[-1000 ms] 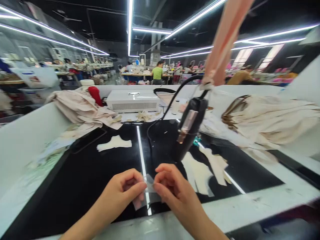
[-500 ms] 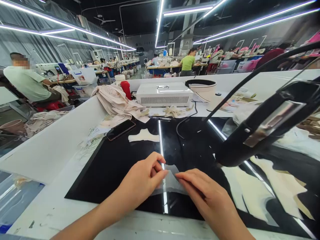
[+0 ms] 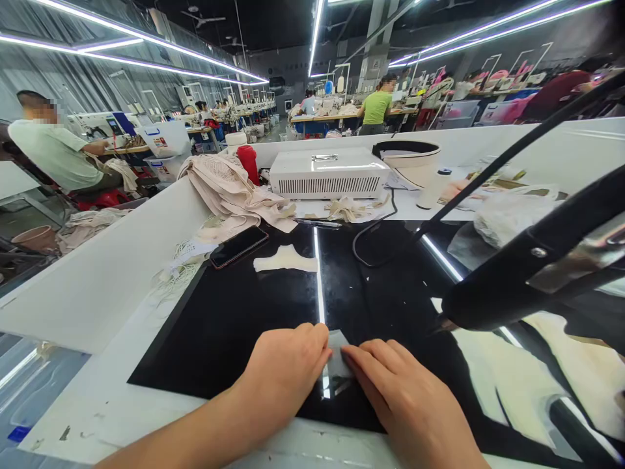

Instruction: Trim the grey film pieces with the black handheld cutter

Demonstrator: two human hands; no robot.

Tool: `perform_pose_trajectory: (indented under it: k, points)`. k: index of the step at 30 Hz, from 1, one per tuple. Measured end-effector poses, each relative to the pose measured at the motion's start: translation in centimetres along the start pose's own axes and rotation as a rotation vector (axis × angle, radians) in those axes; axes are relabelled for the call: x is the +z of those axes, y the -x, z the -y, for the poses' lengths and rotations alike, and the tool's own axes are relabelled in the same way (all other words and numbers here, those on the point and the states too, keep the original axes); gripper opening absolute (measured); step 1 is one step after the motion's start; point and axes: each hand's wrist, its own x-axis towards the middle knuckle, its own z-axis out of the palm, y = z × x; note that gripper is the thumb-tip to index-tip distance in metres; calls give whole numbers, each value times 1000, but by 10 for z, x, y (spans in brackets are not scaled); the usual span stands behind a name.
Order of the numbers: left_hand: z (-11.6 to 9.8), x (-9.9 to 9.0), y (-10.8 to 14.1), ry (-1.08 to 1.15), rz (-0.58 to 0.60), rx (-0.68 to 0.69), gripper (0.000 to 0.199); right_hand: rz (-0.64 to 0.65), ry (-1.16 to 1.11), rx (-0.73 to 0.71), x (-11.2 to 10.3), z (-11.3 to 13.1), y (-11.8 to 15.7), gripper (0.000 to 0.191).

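Observation:
A small piece of thin translucent sheet (image 3: 339, 365) is between my two hands, low over the glossy black board (image 3: 234, 332). My left hand (image 3: 290, 368) is closed at the sheet's left edge, its fingers curled in and thumb pressed against them. At the right edge, the fingertips of my right hand (image 3: 405, 391) pinch the sheet; its thumb is mostly hidden. Farther up the board lies a cream fabric piece (image 3: 286, 258), apart from both hands.
A phone (image 3: 239, 246) rests on the board's far left edge. A dark lamp-like arm (image 3: 508, 286) reaches in from the right, above cream cut pieces (image 3: 512, 378). At the back are a white metal box (image 3: 329, 172), a round container (image 3: 410, 163) and heaped beige fabric (image 3: 229, 189).
My left hand's fingers have closed in at the sheet, and less of the sheet shows between my hands. The view has shifted slightly, with the dark arm appearing farther right.

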Motion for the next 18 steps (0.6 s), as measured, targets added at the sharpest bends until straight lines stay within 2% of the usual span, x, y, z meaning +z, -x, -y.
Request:
perform_pose_trajectory:
  k: [8, 12, 18]
  points:
    - [3, 1, -1, -30, -59, -18, 18, -94, 8, -16, -3, 4, -9, 38]
    - [3, 4, 0, -68, -91, -19, 18, -82, 9, -18, -2, 5, -11, 37]
    - [0, 4, -1, -94, -65, -12, 17, -64, 12, -29, 2, 4, -10, 37]
